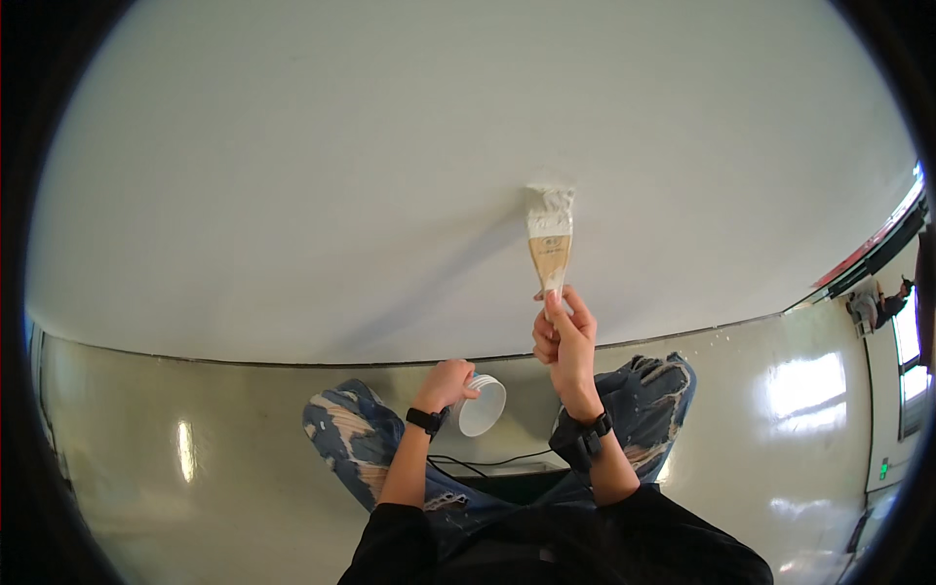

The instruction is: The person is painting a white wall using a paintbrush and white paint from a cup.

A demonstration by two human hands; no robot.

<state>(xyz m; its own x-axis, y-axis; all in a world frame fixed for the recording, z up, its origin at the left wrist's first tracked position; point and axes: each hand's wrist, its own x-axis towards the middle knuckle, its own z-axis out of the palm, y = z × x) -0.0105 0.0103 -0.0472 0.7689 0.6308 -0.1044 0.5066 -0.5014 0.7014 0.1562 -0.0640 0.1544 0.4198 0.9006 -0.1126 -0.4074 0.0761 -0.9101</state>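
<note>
In my right hand [569,340] is a flat paintbrush [550,245], gripped by the lower end of its wooden handle. White paint coats its bristles and ferrule, and the bristle tip meets the pale wall [292,183]. My left hand [446,386] grips a white plastic cup [484,406] at its rim, low between my knees. The cup is tilted, its mouth facing up and to the right; how much it holds is hard to tell. Each wrist wears a black strap with a device.
A dark seam [241,363] runs where the wall meets the glossy floor [241,453]. My bent knees in ripped jeans [351,431] flank the cup. Black cables [504,461] cross below it. Far right, another person [886,303] sits near a bright window [907,329].
</note>
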